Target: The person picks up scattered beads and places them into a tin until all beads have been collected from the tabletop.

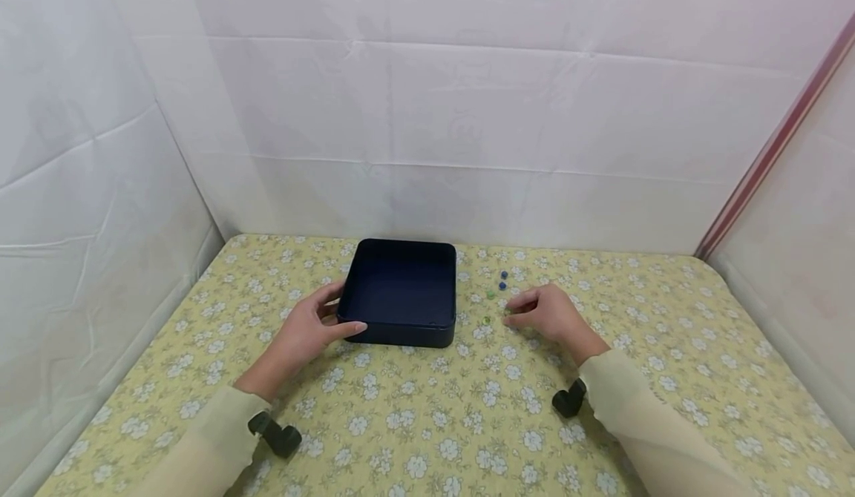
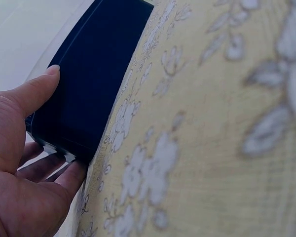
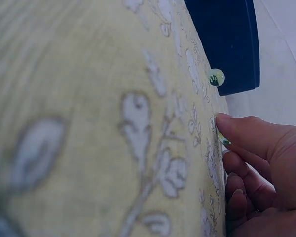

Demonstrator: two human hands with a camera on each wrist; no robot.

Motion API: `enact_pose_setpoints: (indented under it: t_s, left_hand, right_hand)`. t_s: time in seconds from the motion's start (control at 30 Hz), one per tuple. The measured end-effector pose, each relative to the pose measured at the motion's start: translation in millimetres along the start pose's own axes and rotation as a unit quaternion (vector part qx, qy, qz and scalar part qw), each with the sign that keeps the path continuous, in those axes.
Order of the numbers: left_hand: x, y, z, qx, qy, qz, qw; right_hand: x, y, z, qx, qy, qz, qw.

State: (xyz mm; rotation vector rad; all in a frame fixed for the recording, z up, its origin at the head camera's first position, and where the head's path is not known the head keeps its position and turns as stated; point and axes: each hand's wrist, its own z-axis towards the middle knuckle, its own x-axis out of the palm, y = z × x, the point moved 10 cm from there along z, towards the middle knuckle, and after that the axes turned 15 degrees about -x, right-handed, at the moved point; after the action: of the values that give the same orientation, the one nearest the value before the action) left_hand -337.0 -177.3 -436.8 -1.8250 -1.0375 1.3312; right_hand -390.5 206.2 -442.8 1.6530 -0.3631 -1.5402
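A dark navy, open-topped square box [image 1: 401,334] sits on the table. My left hand [image 1: 310,330] grips its near left corner, thumb [image 2: 37,91] against the front wall and the other fingers round the left side. To the right of the box my right hand [image 1: 549,313] is low at the cloth, pinching a small clear glass marble [image 3: 224,139] with green inside between thumb and index finger. Another clear marble with a green swirl [image 1: 487,320] lies just left of those fingertips. Beyond it are a green marble [image 1: 490,294] and two blue marbles [image 1: 502,285].
A yellow cloth with white flowers [image 1: 414,423] covers the table. White sheeting [image 1: 427,111] hangs behind and along both sides. A reddish strip [image 1: 775,145] runs up the right back corner. Dark wrist mounts [image 1: 275,435] hang below both sleeves.
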Motion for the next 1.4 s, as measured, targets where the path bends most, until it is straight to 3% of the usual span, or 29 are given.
enact_pose_setpoints:
  t_s: [1.4]
  left_hand:
    - [1.1, -3.2, -0.4, -0.004, 0.001, 0.008, 1.0]
  right_hand:
    - [0.3, -6.1, -2.6, 0.022, -0.011, 0.002, 1.0]
